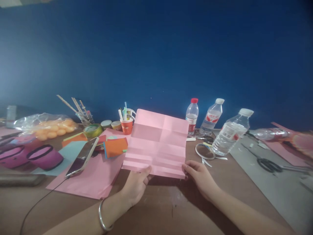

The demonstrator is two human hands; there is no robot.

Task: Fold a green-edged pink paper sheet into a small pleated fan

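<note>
A pink sheet of paper [158, 143], marked with several horizontal creases and one vertical crease, is held up above the brown table [156, 215]. My left hand [137, 186] pinches its bottom edge left of the middle, thumb in front. At the lower right corner, my right hand [198, 176] grips the sheet between thumb and fingers. Fingertips behind the paper are partly hidden. A silver bangle [102, 217] circles my left wrist.
On the left lie more pink sheets [90, 179], a phone [82, 156] with a cable, and purple rings [45, 157]. A red cup [126, 126] holds pens. Water bottles [231, 132] stand at right, beside scissors [269, 165] on a grey mat [271, 195].
</note>
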